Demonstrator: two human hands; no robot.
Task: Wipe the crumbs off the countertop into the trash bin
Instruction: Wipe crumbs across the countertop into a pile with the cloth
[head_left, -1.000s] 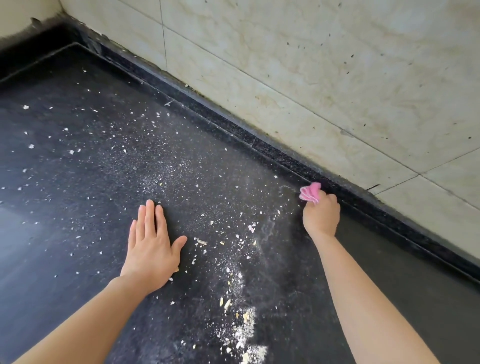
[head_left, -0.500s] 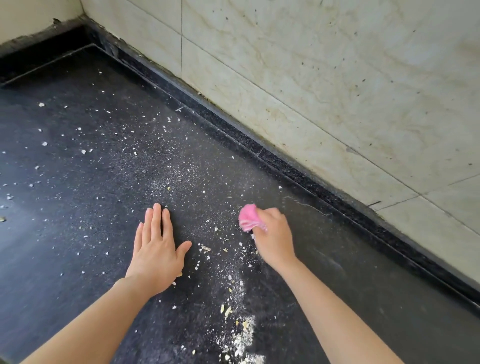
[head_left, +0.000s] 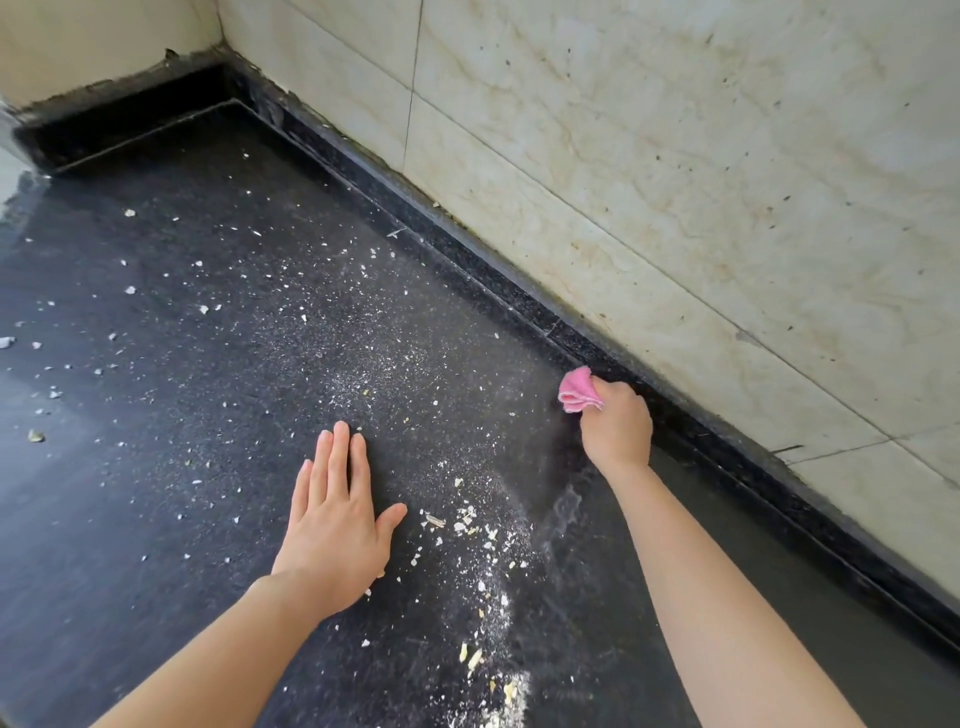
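Here the right hand (head_left: 617, 427) is fisted around a bunched pink cloth (head_left: 577, 391), its fingers closed tight on it; the cloth pokes out at the hand's 11 o'clock, pressed to the dark desk (head_left: 156, 467) just beside the black raised edge strip (head_left: 519, 306) under the tiled wall (head_left: 675, 182). The left hand (head_left: 336, 525) lies flat, palm down, fingers straight and together, gripping nothing. Crumbs (head_left: 467, 525) lie between the hands, thickest at the left hand's 4 o'clock, trailing toward the bottom edge, with finer specks scattered toward 10 o'clock.
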